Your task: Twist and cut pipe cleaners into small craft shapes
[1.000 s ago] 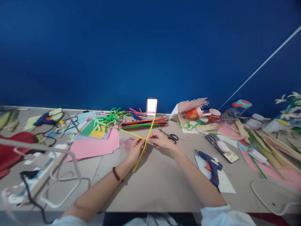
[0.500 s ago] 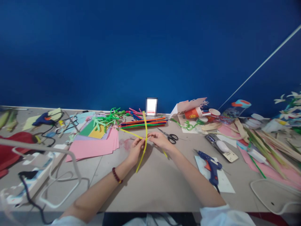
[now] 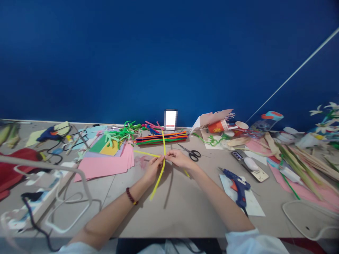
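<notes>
Two yellow pipe cleaners (image 3: 158,181) cross each other in mid-air above the table, one running toward and away from me, the other sideways. Pinched around the crossing from the left is my left hand (image 3: 153,169), a beaded bracelet on its wrist. From the right, my right hand (image 3: 179,158) closes its fingertips at the same crossing, and a yellow end pokes out below it. The fingers hide the exact join. Just beyond lies a bundle of coloured pipe cleaners (image 3: 174,137), and black-handled scissors (image 3: 194,155) rest right of my right hand.
Pink paper sheets (image 3: 106,167) and green pipe-cleaner pieces (image 3: 127,130) lie to the left, near a white power strip (image 3: 45,197) with cables. On the right are a blue glue gun (image 3: 238,187), a phone (image 3: 249,165), paper cups (image 3: 218,126) and dried leaves. A blue wall stands behind.
The upright yellow pipe cleaner has tipped, its far end lower and its near end closer to me. Both hands keep their pinch at the crossing, barely moved.
</notes>
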The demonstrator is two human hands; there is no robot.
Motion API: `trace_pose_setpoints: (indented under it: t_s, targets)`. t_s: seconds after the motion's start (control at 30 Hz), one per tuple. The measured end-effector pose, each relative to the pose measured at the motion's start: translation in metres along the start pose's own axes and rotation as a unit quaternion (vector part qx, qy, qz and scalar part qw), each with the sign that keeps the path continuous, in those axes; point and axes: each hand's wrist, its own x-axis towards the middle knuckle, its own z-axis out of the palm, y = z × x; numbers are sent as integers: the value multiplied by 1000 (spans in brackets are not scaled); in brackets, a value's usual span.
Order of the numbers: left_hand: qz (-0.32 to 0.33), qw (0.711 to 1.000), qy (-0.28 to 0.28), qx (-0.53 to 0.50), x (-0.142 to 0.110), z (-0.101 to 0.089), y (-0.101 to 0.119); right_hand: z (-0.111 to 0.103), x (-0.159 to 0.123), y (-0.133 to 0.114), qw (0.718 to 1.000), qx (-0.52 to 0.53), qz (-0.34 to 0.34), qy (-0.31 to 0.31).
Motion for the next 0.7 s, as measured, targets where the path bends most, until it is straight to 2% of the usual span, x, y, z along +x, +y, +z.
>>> trace_pose_setpoints:
  t_s: [0.2, 0.43, 0.6, 0.7]
  targets:
    - [21, 999, 21, -15, 4, -2, -4, 5, 4, 3, 998, 57, 3, 16]
    - [46, 998, 40, 9, 4, -4, -5, 4, 7, 6, 997, 76, 21, 18]
    - [37, 998, -24, 50, 4, -6, 1, 1, 5, 2, 997, 67, 16, 22]
    - [29, 998, -50, 37, 3, -5, 5, 1, 3, 1, 997, 58, 6, 43]
